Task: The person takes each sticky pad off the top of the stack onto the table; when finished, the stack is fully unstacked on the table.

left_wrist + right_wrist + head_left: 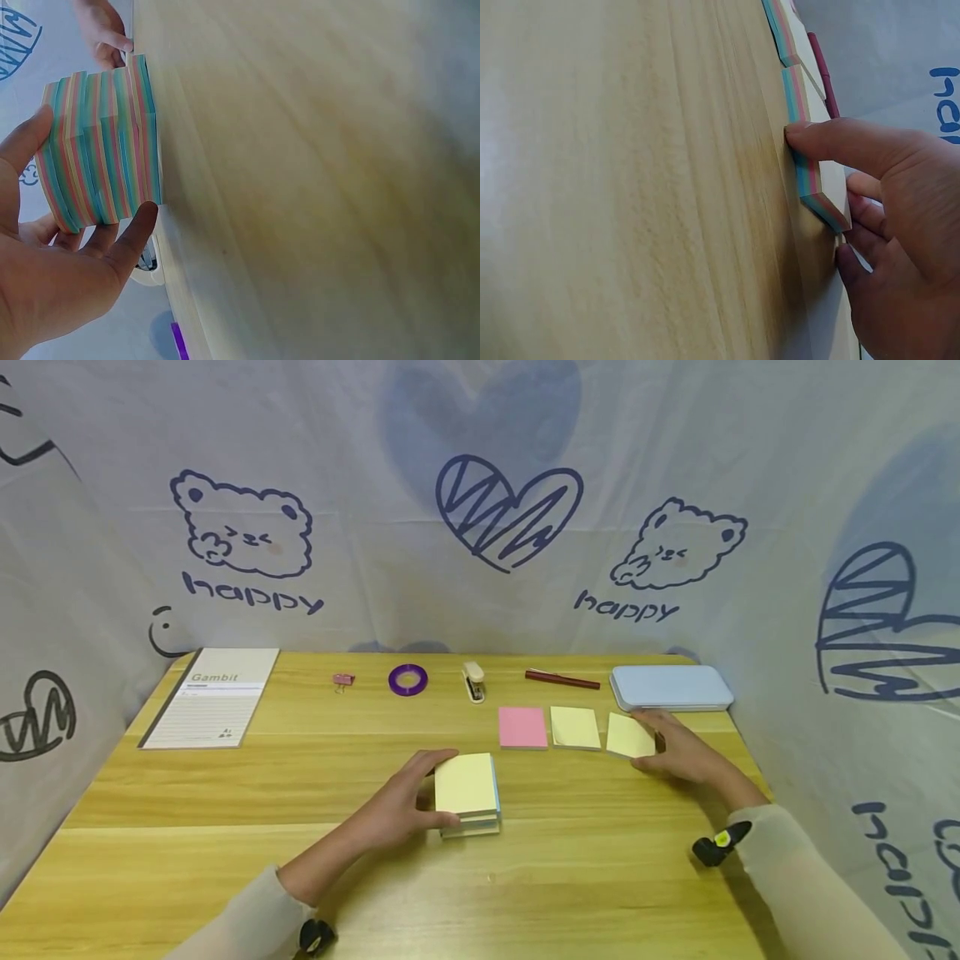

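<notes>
My left hand [393,806] grips a stack of sticky note pads [465,783] in the middle of the table, thumb on the near side and fingers at the far side. Striped blue, pink, yellow and orange edges show on the stack [97,150] in the left wrist view; its layers are slightly staggered. At the right, my right hand [678,756] pinches a single pale yellow sticky note pad [628,737] between thumb and fingers. In the right wrist view the thumb presses this pad's [831,184] coloured near edge. Left of it lie another yellow pad [575,727] and a pink pad [522,727].
Along the back stand a notepad [213,697], a pink binder clip [343,679], purple tape [408,680], a small stapler [474,682], a dark red pen [562,679] and a light blue case [671,687]. A printed cloth [360,543] hangs behind and beside the table.
</notes>
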`<action>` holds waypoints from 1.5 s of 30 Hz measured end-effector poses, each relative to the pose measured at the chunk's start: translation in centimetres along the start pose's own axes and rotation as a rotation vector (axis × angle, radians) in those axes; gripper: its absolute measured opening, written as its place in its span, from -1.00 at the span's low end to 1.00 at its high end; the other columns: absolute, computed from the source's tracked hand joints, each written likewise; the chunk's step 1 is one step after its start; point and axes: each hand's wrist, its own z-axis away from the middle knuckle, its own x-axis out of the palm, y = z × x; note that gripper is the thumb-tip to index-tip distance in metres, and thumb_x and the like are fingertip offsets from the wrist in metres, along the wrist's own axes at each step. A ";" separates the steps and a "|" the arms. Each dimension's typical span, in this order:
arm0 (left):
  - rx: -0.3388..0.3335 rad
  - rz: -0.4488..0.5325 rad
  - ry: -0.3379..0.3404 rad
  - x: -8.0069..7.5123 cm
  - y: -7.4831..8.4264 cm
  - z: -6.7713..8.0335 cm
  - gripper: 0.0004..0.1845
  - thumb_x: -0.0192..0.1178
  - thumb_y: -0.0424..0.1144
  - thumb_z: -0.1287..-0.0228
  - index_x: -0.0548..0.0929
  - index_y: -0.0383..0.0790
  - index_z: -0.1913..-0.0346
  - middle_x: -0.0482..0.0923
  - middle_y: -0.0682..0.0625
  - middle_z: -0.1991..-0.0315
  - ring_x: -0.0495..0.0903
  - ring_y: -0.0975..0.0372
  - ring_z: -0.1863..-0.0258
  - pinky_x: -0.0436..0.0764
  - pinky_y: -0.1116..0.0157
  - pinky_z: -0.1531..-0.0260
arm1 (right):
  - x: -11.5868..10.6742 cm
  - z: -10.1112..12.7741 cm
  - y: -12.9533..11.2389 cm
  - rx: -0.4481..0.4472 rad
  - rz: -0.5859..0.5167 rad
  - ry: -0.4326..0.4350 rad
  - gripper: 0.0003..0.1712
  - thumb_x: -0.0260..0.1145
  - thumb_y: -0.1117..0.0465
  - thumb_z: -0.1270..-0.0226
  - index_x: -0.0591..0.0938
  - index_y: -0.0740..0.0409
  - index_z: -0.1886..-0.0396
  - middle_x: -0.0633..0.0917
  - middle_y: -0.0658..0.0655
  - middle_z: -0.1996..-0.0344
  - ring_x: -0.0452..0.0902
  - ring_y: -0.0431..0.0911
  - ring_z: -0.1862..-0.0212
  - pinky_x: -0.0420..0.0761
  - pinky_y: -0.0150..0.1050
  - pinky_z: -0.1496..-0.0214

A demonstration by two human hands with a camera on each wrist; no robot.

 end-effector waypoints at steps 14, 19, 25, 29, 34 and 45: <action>0.010 0.007 0.005 0.1 -0.1 -0.2 -0.01 0.55 -0.14 -0.16 0.23 -0.17 -0.59 0.25 -0.18 -0.50 0.22 -0.19 -0.51 0.25 -0.29 -0.44 | -0.2 1.5 -4.7 -0.053 0.013 0.045 0.10 0.57 0.07 -0.23 0.17 0.32 -0.60 0.19 0.44 -0.53 0.17 0.40 -0.49 0.17 0.40 -0.50; -0.009 0.017 -0.001 0.0 -0.1 -0.1 0.05 0.57 -0.13 -0.14 0.18 -0.17 -0.61 0.21 -0.19 -0.54 0.22 -0.21 -0.51 0.24 -0.28 -0.45 | 0.6 1.5 -7.4 -0.084 -0.026 0.009 0.06 0.55 0.08 -0.27 0.18 0.23 -0.62 0.15 0.40 -0.56 0.09 0.39 -0.53 0.15 0.41 -0.50; -0.068 0.090 -0.040 -0.3 -0.4 0.1 0.17 0.59 -0.15 -0.12 0.02 -0.20 -0.65 0.11 -0.26 -0.59 0.17 -0.25 -0.53 0.20 -0.27 -0.47 | 2.4 0.9 -10.6 -0.135 -0.054 -0.043 0.06 0.54 0.05 -0.28 0.18 0.13 -0.64 0.19 0.33 -0.57 0.04 0.37 -0.57 0.19 0.39 -0.51; -0.067 0.112 -0.054 -0.4 -0.4 0.2 0.14 0.58 -0.19 -0.12 0.05 -0.20 -0.63 0.16 -0.32 -0.55 0.17 -0.28 -0.52 0.16 -0.31 -0.46 | 3.4 0.4 -13.1 -0.198 -0.067 -0.081 0.05 0.53 0.01 -0.30 0.17 0.07 -0.65 0.22 0.30 -0.57 0.10 0.34 -0.56 0.23 0.37 -0.50; -0.022 0.102 -0.065 -0.5 -0.2 0.1 0.01 0.55 -0.24 -0.15 0.15 -0.22 -0.57 0.29 -0.31 -0.47 0.22 -0.31 -0.48 0.18 -0.36 -0.43 | 4.8 -0.3 -15.8 -0.265 -0.069 -0.134 0.06 0.50 -0.09 -0.31 0.16 0.00 -0.66 0.22 0.23 -0.59 0.19 0.27 -0.54 0.27 0.33 -0.50; 0.017 0.056 -0.069 -0.6 -0.4 -0.2 -0.09 0.55 -0.28 -0.15 0.26 -0.17 -0.50 0.38 -0.18 -0.42 0.32 -0.23 -0.45 0.22 -0.34 -0.43 | 7.2 -1.6 -19.8 -0.354 -0.085 -0.217 0.14 0.48 -0.28 -0.25 0.16 -0.02 -0.67 0.23 0.12 -0.60 0.18 0.10 -0.57 0.25 0.17 -0.56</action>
